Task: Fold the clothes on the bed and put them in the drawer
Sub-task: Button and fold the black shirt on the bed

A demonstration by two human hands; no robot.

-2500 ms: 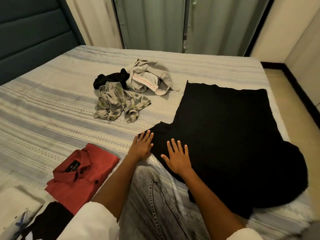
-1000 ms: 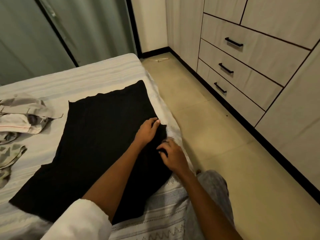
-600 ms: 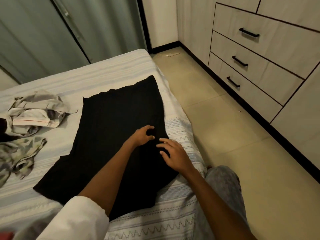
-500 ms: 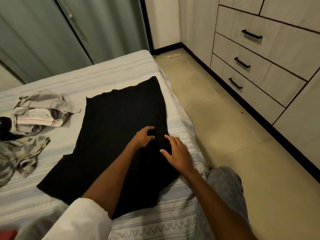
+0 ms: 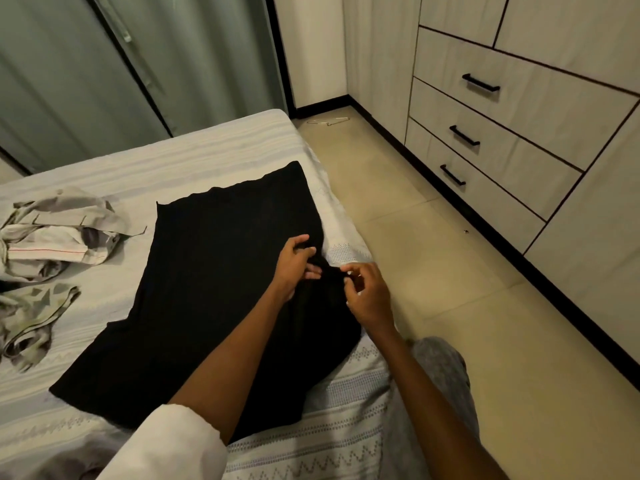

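I see the black garment [image 5: 214, 289] spread flat on the bed [image 5: 207, 157] near its right edge — my left hand [image 5: 294, 265] and right hand [image 5: 367, 296] both pinch its right-side fabric; crumpled clothes [image 5: 52, 233] lie left.

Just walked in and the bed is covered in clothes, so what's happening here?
A person is folding laundry on the bed. Both hands work at the right edge of a black garment spread flat on the sheet: the left hand grips the fabric and the right hand pinches it beside it. A heap of unfolded clothes waits to the left. The drawers across the floor are all closed.
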